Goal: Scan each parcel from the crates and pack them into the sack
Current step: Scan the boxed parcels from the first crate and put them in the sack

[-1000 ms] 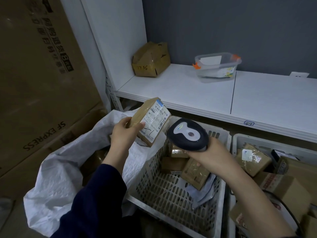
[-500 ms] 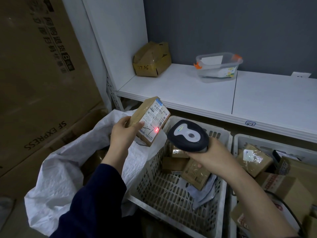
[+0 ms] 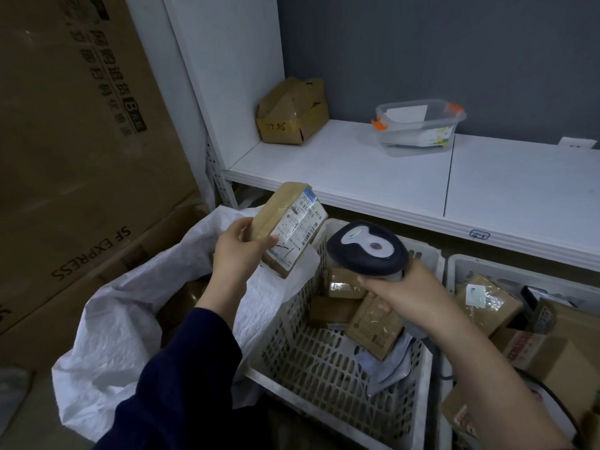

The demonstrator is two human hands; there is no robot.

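Observation:
My left hand [image 3: 234, 251] grips a small brown parcel [image 3: 285, 227] with a white shipping label, tilted, above the open white sack [image 3: 126, 323]. My right hand [image 3: 406, 292] holds a dark handheld scanner [image 3: 367, 248] just to the right of the parcel, its head facing the label. Under the scanner stands a white perforated crate [image 3: 311, 362] with a few brown parcels [image 3: 373, 329] and a grey pouch. A second crate [image 3: 467, 271] at the right is full of boxes. Brown parcels show inside the sack.
A white shelf [image 3: 373, 180] runs above the crates, carrying a taped brown parcel [image 3: 292, 112] and a clear plastic tub [image 3: 418, 125]. Large cardboard cartons [image 3: 74, 157] stand at the left beside the sack. A black cable trails at the lower right.
The red scan light that lay on the parcel's label half a second ago is gone. Parcel and scanner stay almost where they were.

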